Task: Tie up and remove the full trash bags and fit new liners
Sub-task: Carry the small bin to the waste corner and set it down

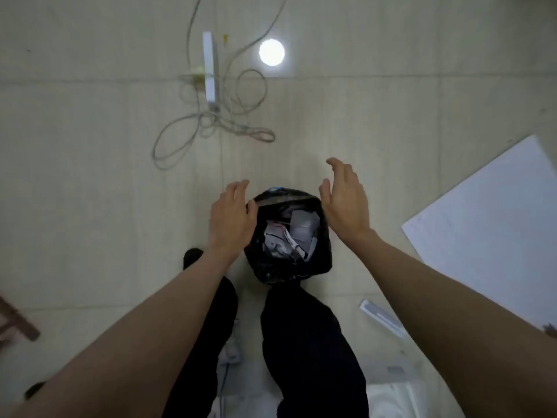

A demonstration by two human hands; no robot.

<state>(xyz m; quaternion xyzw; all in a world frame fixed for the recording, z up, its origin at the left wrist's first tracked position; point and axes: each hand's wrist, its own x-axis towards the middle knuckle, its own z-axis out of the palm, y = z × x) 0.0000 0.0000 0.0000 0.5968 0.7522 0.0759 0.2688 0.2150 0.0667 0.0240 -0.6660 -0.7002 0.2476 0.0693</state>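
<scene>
A small bin lined with a black trash bag (pixel 265 268) stands on the tiled floor just in front of my feet. Crumpled white paper (pixel 291 236) fills the bag's mouth. My left hand (pixel 230 217) hovers at the bin's left rim, fingers apart, its fingertips close to the bag's edge; whether they touch it is unclear. My right hand (pixel 343 200) is spread wide beside the right rim, palm facing inward, holding nothing.
A white power strip (pixel 210 70) with tangled cables (pixel 208 125) lies on the floor beyond the bin. A large white board (pixel 494 224) lies at the right, a small white strip (pixel 381 316) near it. Wooden furniture (pixel 15 322) shows at the left edge.
</scene>
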